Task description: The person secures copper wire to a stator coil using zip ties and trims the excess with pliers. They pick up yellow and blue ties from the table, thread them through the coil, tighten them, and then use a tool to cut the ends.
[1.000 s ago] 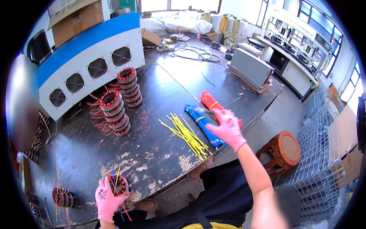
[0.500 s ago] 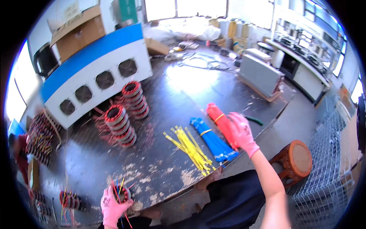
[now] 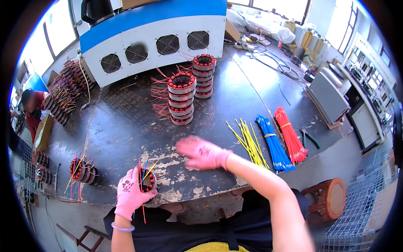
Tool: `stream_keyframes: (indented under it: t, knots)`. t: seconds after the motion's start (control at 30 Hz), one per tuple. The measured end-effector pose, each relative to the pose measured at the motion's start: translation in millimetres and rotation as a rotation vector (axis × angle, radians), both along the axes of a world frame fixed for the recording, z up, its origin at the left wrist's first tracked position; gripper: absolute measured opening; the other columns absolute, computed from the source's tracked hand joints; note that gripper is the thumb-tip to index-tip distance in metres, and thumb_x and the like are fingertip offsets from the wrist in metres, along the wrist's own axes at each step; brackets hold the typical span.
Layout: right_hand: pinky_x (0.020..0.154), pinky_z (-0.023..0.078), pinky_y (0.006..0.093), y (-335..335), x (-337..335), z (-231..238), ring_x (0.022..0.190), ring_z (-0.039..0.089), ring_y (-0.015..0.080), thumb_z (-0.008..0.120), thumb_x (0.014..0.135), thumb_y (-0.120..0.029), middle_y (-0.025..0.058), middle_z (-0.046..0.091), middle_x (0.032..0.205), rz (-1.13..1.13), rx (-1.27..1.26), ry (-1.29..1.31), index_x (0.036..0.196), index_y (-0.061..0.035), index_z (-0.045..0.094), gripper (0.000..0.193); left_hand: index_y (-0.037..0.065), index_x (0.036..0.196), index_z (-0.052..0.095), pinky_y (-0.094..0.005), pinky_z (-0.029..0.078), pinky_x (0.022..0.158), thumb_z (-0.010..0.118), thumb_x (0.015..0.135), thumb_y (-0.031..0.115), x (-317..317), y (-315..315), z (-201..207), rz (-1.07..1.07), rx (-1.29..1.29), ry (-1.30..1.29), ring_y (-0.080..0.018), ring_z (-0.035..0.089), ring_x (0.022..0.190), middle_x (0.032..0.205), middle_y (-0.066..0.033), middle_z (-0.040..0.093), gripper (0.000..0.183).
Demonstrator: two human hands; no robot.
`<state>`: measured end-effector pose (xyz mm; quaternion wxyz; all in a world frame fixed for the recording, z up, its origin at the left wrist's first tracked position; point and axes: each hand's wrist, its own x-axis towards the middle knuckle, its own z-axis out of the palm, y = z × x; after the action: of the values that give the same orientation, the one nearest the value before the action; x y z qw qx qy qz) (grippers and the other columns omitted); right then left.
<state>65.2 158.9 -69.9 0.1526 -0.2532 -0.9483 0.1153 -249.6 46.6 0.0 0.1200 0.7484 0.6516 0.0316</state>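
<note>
Scuffed black bench (image 3: 121, 126), paint flaked along its near edge, fills much of my head view. Near that edge, left of its middle, the pink-gloved left hand (image 3: 132, 191) has its fingers wrapped around a ring-shaped red-and-grey metal stator (image 3: 151, 183). I'd judge a steady, light hold best, so its thin red, blue and yellow wires (image 3: 150, 170) aren't bent or tugged. Red windings ring its dark opening. Apart, the pink-gloved right hand (image 3: 200, 152) is blurred, fingers extended, apparently holding nothing.
</note>
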Motion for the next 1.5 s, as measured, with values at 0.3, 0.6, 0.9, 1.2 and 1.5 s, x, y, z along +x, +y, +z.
stream_keyframes:
  t: [0.3, 0.6, 0.9, 1.2, 1.5]
  knots:
    - [0.125, 0.024, 0.0487, -61, 2, 21, 0.147, 0.038, 0.0363, 0.056, 0.097, -0.038, 0.0204, 0.044, 0.155, 0.199, -0.057, -0.027, 0.147, -0.0021, 0.045, 0.062, -0.005, 0.148, 0.038, -0.0432, 0.042, 0.107, 0.083, 0.069, 0.055, 0, -1, -7, -0.016, 0.026, 0.001, -0.0316, 0.057, 0.122, 0.128, -0.0161, 0.058, 0.109]
    - [0.123, 0.025, 0.0499, 6, 21, 13, 0.147, 0.035, 0.0409, 0.059, 0.094, -0.029, 0.0222, 0.044, 0.155, -0.304, -0.014, 0.115, 0.145, -0.0016, 0.049, 0.059, 0.002, 0.146, 0.045, -0.0429, 0.046, 0.106, 0.081, 0.069, 0.067, -58, -27, 22, -0.012, 0.144, -0.087, -0.0386, 0.059, 0.123, 0.133, -0.0228, 0.057, 0.107]
    - [0.122, 0.026, 0.0521, -91, -16, 13, 0.145, 0.039, 0.0375, 0.067, 0.089, -0.034, 0.0165, 0.050, 0.149, -0.120, -0.183, 0.087, 0.139, -0.0055, 0.056, 0.058, -0.002, 0.150, 0.042, -0.0374, 0.039, 0.115, 0.092, 0.063, 0.037, -222, 5, 119, 0.251, 0.373, -0.185, -0.0329, 0.051, 0.136, 0.146, -0.0216, 0.052, 0.107]
    - [0.121, 0.028, 0.0530, -92, -20, 20, 0.143, 0.041, 0.0376, 0.069, 0.087, -0.036, 0.0151, 0.053, 0.147, -0.144, -0.147, 0.065, 0.136, -0.0067, 0.058, 0.059, -0.002, 0.149, 0.044, -0.0366, 0.036, 0.118, 0.090, 0.061, 0.040, -269, 40, 73, 0.265, 0.194, -0.253, -0.0312, 0.050, 0.138, 0.149, -0.0197, 0.052, 0.108]
    - [0.121, 0.028, 0.0536, -93, -22, 20, 0.142, 0.042, 0.0376, 0.070, 0.086, -0.035, 0.0154, 0.053, 0.146, -0.145, -0.153, 0.072, 0.136, -0.0060, 0.058, 0.059, -0.003, 0.151, 0.041, -0.0357, 0.033, 0.121, 0.091, 0.063, 0.026, -271, 32, 75, 0.242, 0.162, -0.408, -0.0276, 0.047, 0.140, 0.149, -0.0180, 0.050, 0.105]
